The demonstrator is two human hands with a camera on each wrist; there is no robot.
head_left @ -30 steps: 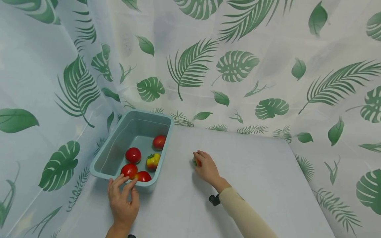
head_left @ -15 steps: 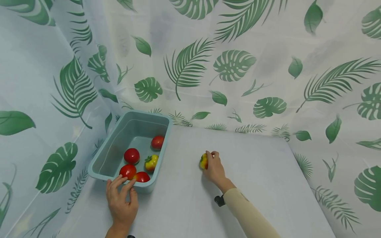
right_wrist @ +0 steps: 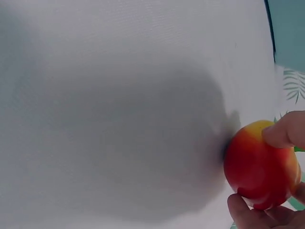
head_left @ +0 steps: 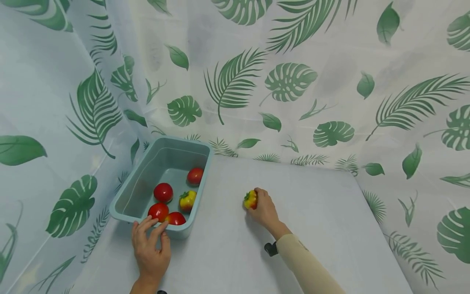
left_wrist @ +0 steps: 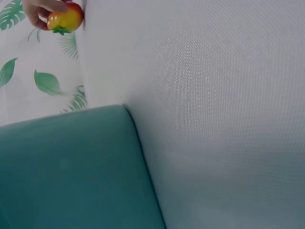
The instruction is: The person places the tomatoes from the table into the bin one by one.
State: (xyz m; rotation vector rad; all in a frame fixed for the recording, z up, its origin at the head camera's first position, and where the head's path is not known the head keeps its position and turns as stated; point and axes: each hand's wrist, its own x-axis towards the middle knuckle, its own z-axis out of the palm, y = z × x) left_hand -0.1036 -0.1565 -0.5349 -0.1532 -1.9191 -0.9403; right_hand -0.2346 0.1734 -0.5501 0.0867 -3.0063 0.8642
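My right hand [head_left: 265, 209] grips a red-and-yellow tomato [head_left: 251, 200] with a green leafy top, low over the white table right of the bin. In the right wrist view, the thumb lies on one side of the tomato [right_wrist: 259, 164] and the fingers on the other. Its leafy top faces the bin in the head view. My left hand [head_left: 151, 249] rests its fingertips on the near rim of the blue-green bin [head_left: 123, 218], thumb apart from the fingers. The left wrist view shows the bin's outer wall [left_wrist: 71, 167] but not the left hand.
Inside the bin lie a yellow-and-red tomato [head_left: 187, 201] with a green top and several red ones, including one red tomato [head_left: 163, 192] near the middle. A leaf-printed curtain [head_left: 293, 134] stands behind the table [head_left: 312, 212] and along its left side.
My right hand, which covered most of the tomato, has shifted a little to the right and turned it, so more of its yellow side and green top shows. The left hand stays at the rim.
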